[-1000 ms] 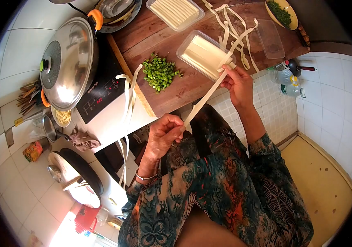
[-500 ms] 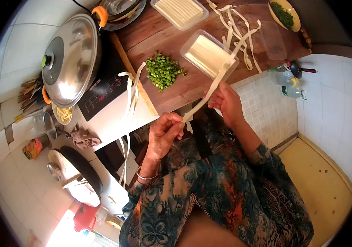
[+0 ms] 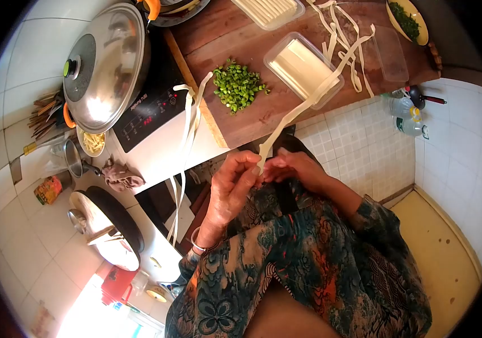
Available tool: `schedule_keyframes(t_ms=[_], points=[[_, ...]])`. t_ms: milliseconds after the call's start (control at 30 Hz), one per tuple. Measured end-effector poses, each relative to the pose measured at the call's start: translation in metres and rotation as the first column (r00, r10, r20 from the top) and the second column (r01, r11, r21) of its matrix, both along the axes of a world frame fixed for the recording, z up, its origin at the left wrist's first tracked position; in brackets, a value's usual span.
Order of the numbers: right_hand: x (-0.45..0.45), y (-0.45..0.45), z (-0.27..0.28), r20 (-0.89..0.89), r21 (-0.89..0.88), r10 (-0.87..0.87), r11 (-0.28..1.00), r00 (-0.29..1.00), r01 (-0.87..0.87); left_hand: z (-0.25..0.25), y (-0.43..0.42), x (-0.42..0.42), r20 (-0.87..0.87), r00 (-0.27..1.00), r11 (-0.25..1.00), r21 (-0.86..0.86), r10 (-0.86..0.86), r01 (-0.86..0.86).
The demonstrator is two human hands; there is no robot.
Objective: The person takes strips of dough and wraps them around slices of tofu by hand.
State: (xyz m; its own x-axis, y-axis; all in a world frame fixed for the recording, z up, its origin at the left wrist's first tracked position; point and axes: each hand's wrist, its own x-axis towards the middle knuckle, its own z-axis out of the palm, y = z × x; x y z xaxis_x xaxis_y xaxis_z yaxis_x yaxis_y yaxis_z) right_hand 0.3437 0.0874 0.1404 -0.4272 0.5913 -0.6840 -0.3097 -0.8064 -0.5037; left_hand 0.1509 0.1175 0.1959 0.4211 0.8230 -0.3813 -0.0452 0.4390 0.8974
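Note:
My left hand (image 3: 231, 188) pinches the lower end of a long, flat, pale dough strip (image 3: 296, 112) between thumb and fingers. From there the strip runs up and right, over a clear plastic box (image 3: 332, 99) of similar strips (image 3: 300, 65), to the board. My right hand (image 3: 300, 170) is close beside the left fingertips, its fingers curled in; whether they grip the strip's end is hidden. Other dough strips (image 3: 339, 45) lie loosely across the wooden board (image 3: 241, 135). Several more strips (image 3: 186, 132) hang over the counter's edge to the left.
Chopped green vegetable (image 3: 236, 87) is heaped on the board. A second box of strips (image 3: 269, 11) and a bowl of greens (image 3: 405, 21) stand farther back. A lidded pan (image 3: 105, 73) sits on the induction cooker (image 3: 149, 115) at left. Bottles (image 3: 409, 121) stand below at right.
My right hand has slid down and left from along the strip to beside my left fingertips. The left hand still pinches the strip. The whole view has shifted slightly.

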Motion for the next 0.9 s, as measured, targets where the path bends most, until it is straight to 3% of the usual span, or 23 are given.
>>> schedule_keyframes(t_ms=[67, 200, 267, 367, 500, 567, 733, 900], points=[[-0.019, 0.006, -0.008, -0.063, -0.023, -0.085, 0.996, 0.994, 0.084, -0.001, -0.002, -0.002, -0.009, 1.000, 1.000, -0.014, -0.029, 0.028], [-0.026, 0.021, -0.005, -0.011, 0.121, -0.379, 0.918, 0.925, 0.377, -0.003, -0.002, -0.011, -0.065, 0.997, 0.994, -0.101, -0.044, 0.038], [-0.020, 0.027, 0.000, 0.069, 0.225, -0.376, 0.908, 0.924, 0.353, -0.009, -0.001, -0.016, -0.179, 0.981, 0.988, -0.145, -0.078, 0.052], [-0.017, 0.030, 0.004, 0.233, 0.386, -0.356, 0.888, 0.905, 0.250, -0.032, 0.000, -0.022, -0.113, 0.993, 0.988, -0.148, 0.021, -0.038], [-0.021, 0.030, 0.012, 0.368, 0.512, -0.366, 0.847, 0.855, 0.142, -0.038, 0.015, -0.012, -0.256, 0.966, 0.969, 0.224, -0.040, 0.100], [-0.027, 0.028, 0.014, 0.355, 0.565, -0.395, 0.813, 0.848, 0.142, -0.031, 0.026, 0.002, -0.228, 0.973, 0.913, 0.386, -0.044, 0.132], [-0.028, 0.026, 0.019, 0.371, 0.558, -0.418, 0.814, 0.829, 0.161, -0.035, 0.029, 0.013, -0.069, 0.990, 0.991, -0.059, -0.126, 0.122], [-0.025, 0.025, 0.016, 0.315, 0.484, -0.453, 0.832, 0.834, 0.269, -0.034, 0.025, 0.012, -0.113, 0.984, 0.987, -0.101, -0.140, 0.129]])
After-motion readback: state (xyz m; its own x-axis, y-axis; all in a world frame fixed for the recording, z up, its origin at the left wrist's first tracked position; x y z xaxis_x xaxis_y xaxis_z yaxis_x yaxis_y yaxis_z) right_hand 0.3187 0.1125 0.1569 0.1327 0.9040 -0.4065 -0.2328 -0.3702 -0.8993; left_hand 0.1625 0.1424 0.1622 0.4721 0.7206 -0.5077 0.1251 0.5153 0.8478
